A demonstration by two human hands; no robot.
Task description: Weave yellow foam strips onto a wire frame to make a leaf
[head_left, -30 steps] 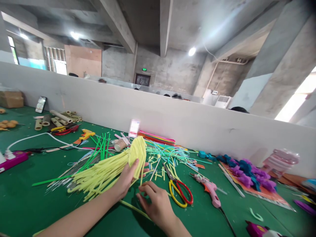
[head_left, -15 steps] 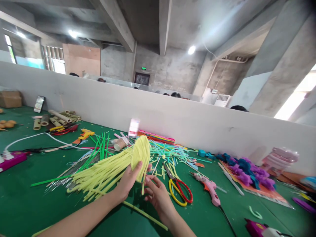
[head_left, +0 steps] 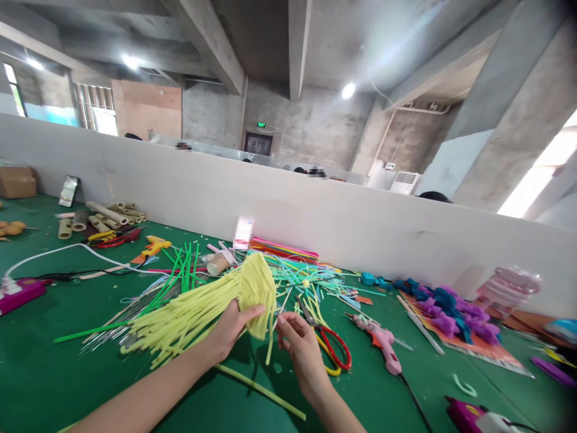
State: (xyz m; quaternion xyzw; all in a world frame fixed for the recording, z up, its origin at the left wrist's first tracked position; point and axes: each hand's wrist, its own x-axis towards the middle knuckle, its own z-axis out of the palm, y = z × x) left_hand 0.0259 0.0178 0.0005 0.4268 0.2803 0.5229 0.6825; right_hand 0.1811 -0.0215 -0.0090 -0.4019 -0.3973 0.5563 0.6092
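Note:
My left hand point(head_left: 232, 331) is closed around a pale yellow piece made of pipe cleaners point(head_left: 258, 291), its thumb pressed on the front face. One loose pipe-cleaner end point(head_left: 269, 349) hangs from the piece's lower right edge. Just right of that end is my right hand point(head_left: 300, 349), thumb and fingertips drawn together; whether a strand lies between them is hidden. A bundle of loose yellow pipe cleaners point(head_left: 189, 316) spreads over the table to the left, behind my left wrist. Scissors with red and yellow handles point(head_left: 336, 349) rest partly behind my right hand.
A pink glue gun point(head_left: 383, 346) lies on the right, and a yellow glue gun point(head_left: 155, 245) at back left. Green pipe cleaners point(head_left: 187, 267), bamboo pieces point(head_left: 106, 219) and purple and blue fuzzy shapes point(head_left: 446, 313) lie around. A white partition point(head_left: 351, 222) closes the table's back.
My right hand has shifted up and right, away from the hanging end, and its fingers have drawn together. The yellow piece has turned slightly, with more of its face showing.

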